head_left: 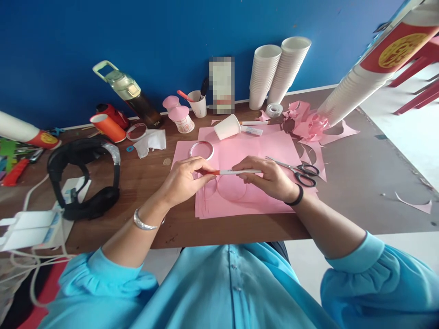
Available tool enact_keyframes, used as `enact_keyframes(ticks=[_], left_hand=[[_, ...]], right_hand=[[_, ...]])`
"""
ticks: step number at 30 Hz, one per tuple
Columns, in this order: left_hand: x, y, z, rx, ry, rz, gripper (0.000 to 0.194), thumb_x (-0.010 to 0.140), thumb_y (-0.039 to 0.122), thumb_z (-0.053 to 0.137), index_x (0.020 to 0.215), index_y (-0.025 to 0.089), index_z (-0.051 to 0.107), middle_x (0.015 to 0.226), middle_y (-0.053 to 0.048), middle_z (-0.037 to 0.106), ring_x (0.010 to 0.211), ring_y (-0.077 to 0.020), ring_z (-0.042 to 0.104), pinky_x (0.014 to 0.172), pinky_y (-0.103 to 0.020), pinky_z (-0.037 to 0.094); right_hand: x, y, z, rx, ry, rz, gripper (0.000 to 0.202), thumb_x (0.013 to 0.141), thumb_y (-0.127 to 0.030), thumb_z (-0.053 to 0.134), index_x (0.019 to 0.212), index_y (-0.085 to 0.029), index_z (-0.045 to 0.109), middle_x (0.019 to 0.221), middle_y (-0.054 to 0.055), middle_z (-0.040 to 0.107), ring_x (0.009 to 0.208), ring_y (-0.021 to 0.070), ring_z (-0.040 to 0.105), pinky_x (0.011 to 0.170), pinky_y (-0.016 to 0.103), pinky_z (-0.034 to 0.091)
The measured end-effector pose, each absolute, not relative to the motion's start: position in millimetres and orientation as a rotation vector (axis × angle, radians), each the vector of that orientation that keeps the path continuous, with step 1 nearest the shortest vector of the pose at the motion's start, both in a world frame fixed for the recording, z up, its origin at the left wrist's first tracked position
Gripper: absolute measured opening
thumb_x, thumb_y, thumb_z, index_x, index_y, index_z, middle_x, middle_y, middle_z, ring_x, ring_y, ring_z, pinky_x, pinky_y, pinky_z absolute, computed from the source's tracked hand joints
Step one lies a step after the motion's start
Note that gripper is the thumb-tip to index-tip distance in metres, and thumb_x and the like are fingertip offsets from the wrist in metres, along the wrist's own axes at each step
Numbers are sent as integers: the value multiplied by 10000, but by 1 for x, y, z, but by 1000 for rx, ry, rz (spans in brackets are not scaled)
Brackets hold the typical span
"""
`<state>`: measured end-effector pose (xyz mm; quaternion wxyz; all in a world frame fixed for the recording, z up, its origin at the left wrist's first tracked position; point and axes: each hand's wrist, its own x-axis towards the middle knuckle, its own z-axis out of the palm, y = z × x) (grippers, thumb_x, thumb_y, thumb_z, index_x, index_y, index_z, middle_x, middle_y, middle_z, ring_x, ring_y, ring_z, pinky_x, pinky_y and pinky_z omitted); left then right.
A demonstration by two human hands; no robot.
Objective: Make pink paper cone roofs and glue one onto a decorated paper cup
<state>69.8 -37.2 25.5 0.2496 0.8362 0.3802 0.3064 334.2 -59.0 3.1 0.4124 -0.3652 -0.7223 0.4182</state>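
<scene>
Between my two hands lies a white marker pen [224,172] with an orange-red cap end, held level above pink paper. My left hand [185,178] pinches the orange-red end. Fingers of my right hand [262,173] are closed on the white end. Beneath them, pink sheets [274,201] are stacked, with round outlines [231,188] drawn on the top one. A white ring [201,150] rests on the paper just beyond my left hand. Scissors with black handles [303,175] lie right of my right hand. A paper cup [227,127] is on its side at the paper's far edge.
Along the blue wall stand a bottle [132,93], a decorated cup [181,119], a cup with pens [198,105] and stacked paper cups [265,75]. Crumpled pink scraps [307,121] and a tape roll [274,109] sit at right. A black headband device [84,178] and white cables lie left.
</scene>
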Motion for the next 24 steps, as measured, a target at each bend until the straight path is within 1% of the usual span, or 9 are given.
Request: enact_keyframes(ticks=[2,4,8,10,13,17,18,20,24], left_hand=[[69,-36,26,2183,1000,792,147,888,342,767,923,199,761,908,-43,796,812,-174,744,733,-276,593],[70,-36,28,2185,971,807,131,889,321,768,915,194,759,896,-44,795,804,-172,746,725,-274,598],[74,-36,31,2433,912,940,47,932,227,709,916,191,734,931,-47,787,871,-166,751,770,-273,595],[77,-34,30,2525,908,983,43,946,210,691,923,193,723,947,-44,785,888,-161,752,795,-275,594],[79,-26,26,2587,975,947,84,962,270,682,998,205,721,996,-43,779,898,-164,745,823,-290,594],[67,-7,20,2670,1142,734,401,924,432,717,1250,202,675,1269,-115,711,1158,-265,683,965,-400,575],[61,-3,19,2690,1221,675,404,920,427,721,1255,205,676,1294,-121,695,1193,-290,660,1001,-439,558],[50,3,16,2730,1336,564,353,891,366,752,1204,208,706,1261,-126,696,1161,-319,646,1021,-492,537],[36,7,9,2781,1376,443,177,854,264,771,1020,207,757,1115,-122,706,1093,-329,621,971,-509,545]], right_hand=[[335,-59,3,-892,-1828,1035,215,950,-400,683,1037,-229,779,951,60,751,701,150,684,673,297,567],[335,-61,1,-901,-1758,1132,224,953,-390,683,1058,-213,772,880,43,734,654,137,668,637,287,559],[330,-62,-7,-910,-1533,1345,309,948,-450,684,1080,-178,749,769,18,701,607,129,642,608,286,549],[328,-60,-11,-939,-1518,1351,352,954,-482,665,1101,-173,745,759,20,699,596,132,628,600,292,538],[329,-55,-12,-1079,-1700,1034,297,964,-444,648,1083,-198,765,825,46,728,668,161,646,642,304,525],[342,-46,-10,-1289,-1861,458,221,982,-299,585,1063,-212,772,967,91,749,803,218,685,727,331,518],[347,-43,-10,-1340,-1855,380,232,987,-275,560,1080,-208,763,979,97,748,829,231,690,740,337,521],[355,-38,-11,-1431,-1847,259,255,990,-239,522,1107,-202,745,1010,108,747,909,260,693,778,349,528],[361,-33,-18,-1606,-1949,104,309,977,-168,476,1147,-156,733,1048,135,745,1005,296,671,851,378,509]])
